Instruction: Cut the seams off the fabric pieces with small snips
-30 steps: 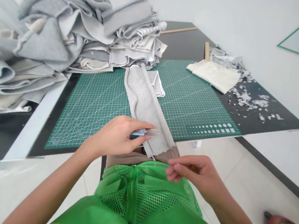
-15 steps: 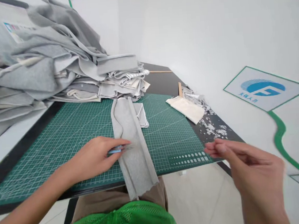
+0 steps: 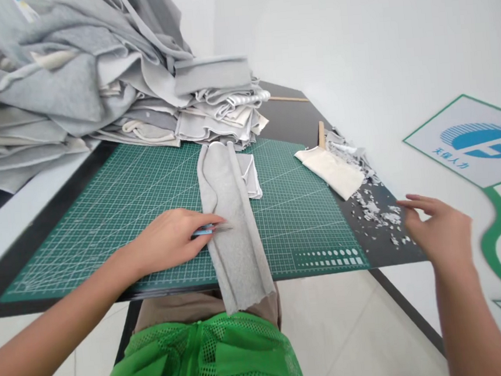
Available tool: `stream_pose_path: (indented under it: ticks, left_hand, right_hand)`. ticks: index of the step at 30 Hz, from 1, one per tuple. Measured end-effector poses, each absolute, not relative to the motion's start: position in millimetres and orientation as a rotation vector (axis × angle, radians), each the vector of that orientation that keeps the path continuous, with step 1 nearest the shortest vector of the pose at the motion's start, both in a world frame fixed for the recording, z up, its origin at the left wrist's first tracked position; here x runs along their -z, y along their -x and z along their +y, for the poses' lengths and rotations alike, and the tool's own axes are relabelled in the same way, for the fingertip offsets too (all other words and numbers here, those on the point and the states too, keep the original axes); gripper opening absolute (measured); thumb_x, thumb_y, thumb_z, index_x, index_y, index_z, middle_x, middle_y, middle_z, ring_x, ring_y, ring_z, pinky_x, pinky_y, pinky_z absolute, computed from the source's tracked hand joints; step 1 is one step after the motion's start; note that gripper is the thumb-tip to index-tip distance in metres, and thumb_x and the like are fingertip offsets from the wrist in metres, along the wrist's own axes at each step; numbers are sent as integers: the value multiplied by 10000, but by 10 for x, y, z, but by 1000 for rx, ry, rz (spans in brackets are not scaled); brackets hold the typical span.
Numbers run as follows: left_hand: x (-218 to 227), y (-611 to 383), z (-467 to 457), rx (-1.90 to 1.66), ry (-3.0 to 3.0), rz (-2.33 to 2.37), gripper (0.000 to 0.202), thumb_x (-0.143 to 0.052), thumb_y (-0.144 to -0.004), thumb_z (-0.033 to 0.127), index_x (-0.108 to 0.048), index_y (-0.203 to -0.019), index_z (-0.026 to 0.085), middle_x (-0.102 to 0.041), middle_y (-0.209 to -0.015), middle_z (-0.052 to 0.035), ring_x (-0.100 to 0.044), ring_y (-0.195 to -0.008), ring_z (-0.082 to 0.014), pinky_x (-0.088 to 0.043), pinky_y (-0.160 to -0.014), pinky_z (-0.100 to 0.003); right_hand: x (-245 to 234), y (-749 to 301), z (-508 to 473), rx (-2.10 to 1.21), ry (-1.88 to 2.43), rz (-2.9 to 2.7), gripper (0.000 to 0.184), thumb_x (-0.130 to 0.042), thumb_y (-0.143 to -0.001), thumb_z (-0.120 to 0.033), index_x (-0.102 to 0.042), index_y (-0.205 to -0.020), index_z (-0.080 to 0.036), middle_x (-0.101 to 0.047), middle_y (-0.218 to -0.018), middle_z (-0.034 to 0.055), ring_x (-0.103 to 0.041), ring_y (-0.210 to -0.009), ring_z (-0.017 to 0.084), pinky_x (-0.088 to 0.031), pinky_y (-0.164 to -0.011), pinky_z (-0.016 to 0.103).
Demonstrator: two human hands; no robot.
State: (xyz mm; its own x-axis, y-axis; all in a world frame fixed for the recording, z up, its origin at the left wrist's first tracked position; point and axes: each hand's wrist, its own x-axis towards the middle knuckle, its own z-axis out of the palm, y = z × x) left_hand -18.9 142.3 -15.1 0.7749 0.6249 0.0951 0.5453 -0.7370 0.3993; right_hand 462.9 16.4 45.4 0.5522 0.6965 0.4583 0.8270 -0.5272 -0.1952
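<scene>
Lots of Grey, a Bit of Blue

A big, messy heap of grey cloth (image 3: 62,93) fills the upper left of the frame. Beside it, at the top middle, is a stack of folded cloths (image 3: 214,74), grey and cream. A thin wooden stick (image 3: 289,98) lies on the black table (image 3: 285,114) just right of the stack. Right of the middle sits a cream cloth (image 3: 332,170), with a short bit of wood (image 3: 321,135) just above it. A white sign (image 3: 451,123) with a blue picture (image 3: 478,133) is on the white wall (image 3: 329,40) at the right. A wavy green stripe (image 3: 494,241) runs down from it.
</scene>
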Motion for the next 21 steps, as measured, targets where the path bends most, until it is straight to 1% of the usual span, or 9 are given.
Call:
stream_pose_path:
  ticks: [2,4,6,8,11,14,16,19,21]
  left_hand:
    - [160,189,1422,-334,-2620,894,361,-473,-913,292,-592,-1250,338,-735,-1002,10,-692,-865,-217,-493,-771,-332]
    - [157,180,1419,-352,-2618,894,367,-478,-909,285,-591,-1256,328,-737,-990,1,-692,-856,-219,-490,-754,-328]
    - [140,169,1413,-373,-2613,901,372,-484,-906,276,-592,-1259,322,-738,-987,-1,-691,-837,-215,-484,-729,-321]
    - [114,162,1407,-394,-2603,914,373,-488,-906,266,-593,-1261,311,-740,-983,-1,-688,-819,-204,-477,-717,-310]
    - [81,159,1398,-414,-2582,923,359,-494,-916,266,-597,-1260,279,-742,-966,-2,-681,-793,-177,-470,-713,-285]
    - [63,158,1374,-388,-2566,884,319,-513,-928,342,-632,-1213,262,-748,-910,9,-654,-686,-144,-459,-650,-259]
    - [57,155,1341,-349,-2556,822,323,-541,-916,412,-648,-1185,270,-750,-910,25,-627,-615,-120,-454,-614,-247]
    - [50,148,1274,-289,-2538,729,378,-600,-873,471,-636,-1200,283,-744,-1017,33,-639,-636,-113,-470,-636,-242]
    - [46,144,1235,-236,-2552,700,403,-623,-854,483,-636,-1200,276,-739,-1050,23,-669,-709,-136,-479,-662,-250]
  right_hand:
    - [-510,-4520,112,518,2377,-1148,191,-612,-742,-277,-767,-834,-212,-756,-941,69,-695,-872,290,-461,-939,415]
    - [-538,-4314,34,534,2334,-1088,202,-666,-731,-339,-772,-858,-223,-748,-811,61,-700,-787,271,-490,-888,389]
    - [-504,-4007,-58,514,2222,-1069,237,-685,-752,-372,-767,-932,-240,-745,-832,58,-704,-802,254,-518,-849,353]
    - [-395,-3629,-155,378,1991,-1092,225,-707,-771,-344,-761,-961,-237,-742,-875,68,-701,-879,270,-523,-880,374]
    - [-136,-3057,-277,-8,1788,-1195,217,-730,-783,-270,-742,-998,-253,-726,-838,38,-694,-775,220,-545,-837,370]
    - [110,-2626,-335,-314,1641,-1379,228,-701,-812,-192,-711,-1024,-274,-715,-926,26,-669,-798,185,-544,-763,333]
    - [210,-2450,-336,-425,1581,-1500,277,-684,-823,-169,-680,-1078,-276,-694,-1027,35,-653,-888,187,-542,-784,335]
    - [262,-2335,-296,-499,1517,-1733,410,-688,-815,-172,-619,-1212,-249,-618,-1238,74,-591,-1114,221,-504,-961,396]
    - [258,-2332,-250,-541,1423,-1947,419,-625,-847,-138,-597,-1254,-233,-551,-1353,88,-503,-1260,238,-440,-1061,440]
